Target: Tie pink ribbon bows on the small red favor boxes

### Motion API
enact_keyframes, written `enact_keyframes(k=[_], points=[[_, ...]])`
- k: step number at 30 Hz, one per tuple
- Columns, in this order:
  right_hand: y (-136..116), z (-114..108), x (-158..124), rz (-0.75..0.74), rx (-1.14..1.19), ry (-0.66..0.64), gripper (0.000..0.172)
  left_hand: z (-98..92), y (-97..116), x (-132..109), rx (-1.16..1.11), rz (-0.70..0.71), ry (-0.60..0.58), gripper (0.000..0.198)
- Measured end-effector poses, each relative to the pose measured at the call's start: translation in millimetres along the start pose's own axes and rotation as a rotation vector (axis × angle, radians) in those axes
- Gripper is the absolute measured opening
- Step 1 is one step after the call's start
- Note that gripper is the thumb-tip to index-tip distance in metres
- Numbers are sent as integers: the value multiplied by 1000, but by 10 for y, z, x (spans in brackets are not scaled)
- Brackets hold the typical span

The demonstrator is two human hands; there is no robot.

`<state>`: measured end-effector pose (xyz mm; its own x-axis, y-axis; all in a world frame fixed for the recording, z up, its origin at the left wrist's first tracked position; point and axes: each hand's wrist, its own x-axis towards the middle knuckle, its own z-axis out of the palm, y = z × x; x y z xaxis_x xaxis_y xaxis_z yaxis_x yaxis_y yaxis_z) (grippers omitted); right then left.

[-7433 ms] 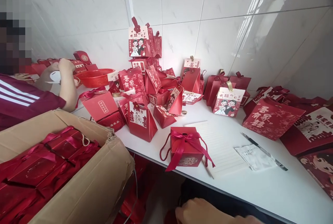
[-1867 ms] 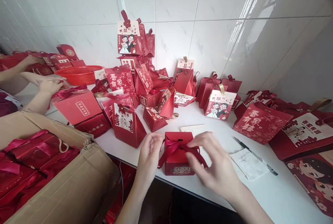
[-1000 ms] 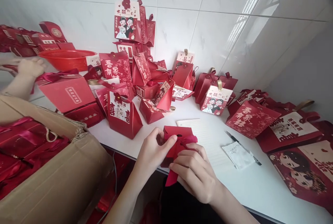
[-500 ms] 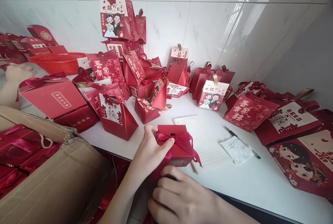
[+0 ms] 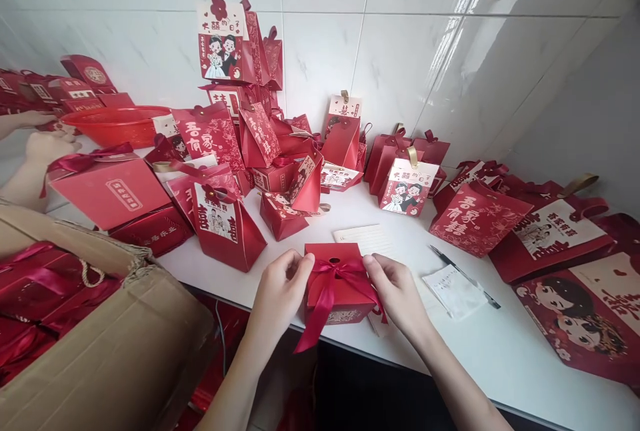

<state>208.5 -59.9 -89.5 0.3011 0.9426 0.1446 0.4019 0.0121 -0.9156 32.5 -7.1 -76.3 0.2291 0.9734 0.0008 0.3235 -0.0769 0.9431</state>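
The left hand [image 5: 283, 287] and right hand [image 5: 395, 287], fingers curled nearly closed, each pinch one loop of the ribbon bow [image 5: 340, 272] on one red gift box [image 5: 347, 297] at the table's [image 5: 505, 341] front edge. One notepad [image 5: 367, 235], partly hidden, one pen [image 5: 465, 276] and one paper slip [image 5: 455, 291] lie rightward; one carton [image 5: 105, 331] crowds the left.

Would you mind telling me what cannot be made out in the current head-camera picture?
All in the head view:
Inside of the red box: hidden by its top and sides.
Part of the lined paper: covered by the red box and right hand.
Writing on the white slip: too small to read.
Cardboard carton: cut off at left and bottom edges.
A co-worker's body beyond the arms: past the left edge.
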Motion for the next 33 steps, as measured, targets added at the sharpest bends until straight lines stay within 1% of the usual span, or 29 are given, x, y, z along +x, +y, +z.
enact_keyframes(k=[6, 9, 14, 18, 21, 24, 27, 29, 31, 33], points=[[-37, 12, -5, 31, 268, -68, 49, 88, -20, -28, -144, 76, 15, 37], [-26, 7, 6, 50, 355, -82, 49, 124, -52, -7, -175, 109, 36, 36], [-27, 23, 0, 45, 395, -68, 51, 174, -120, 34, -215, 157, 46, 35], [-35, 35, -8, 25, 388, -42, 51, 182, -122, 22, -222, 191, 80, 35], [-8, 32, -6, 41, 393, -30, 51, 175, -137, 16, -250, 185, 95, 36], [62, 22, 3, 34, 441, -11, 50, 172, -224, 52, -313, 166, 123, 37], [147, 17, 27, 0, 546, 45, 49, 182, -355, 112, -360, 81, 195, 38], [171, 1, 54, -1, 595, 118, 48, 193, -418, 139, -362, 19, 218, 40], [145, -53, 77, 5, 633, 222, 47, 204, -443, 143, -322, 19, 182, 40], [82, -164, 63, -43, 686, 377, 46, 211, -438, 125, -257, 72, 121, 39]])
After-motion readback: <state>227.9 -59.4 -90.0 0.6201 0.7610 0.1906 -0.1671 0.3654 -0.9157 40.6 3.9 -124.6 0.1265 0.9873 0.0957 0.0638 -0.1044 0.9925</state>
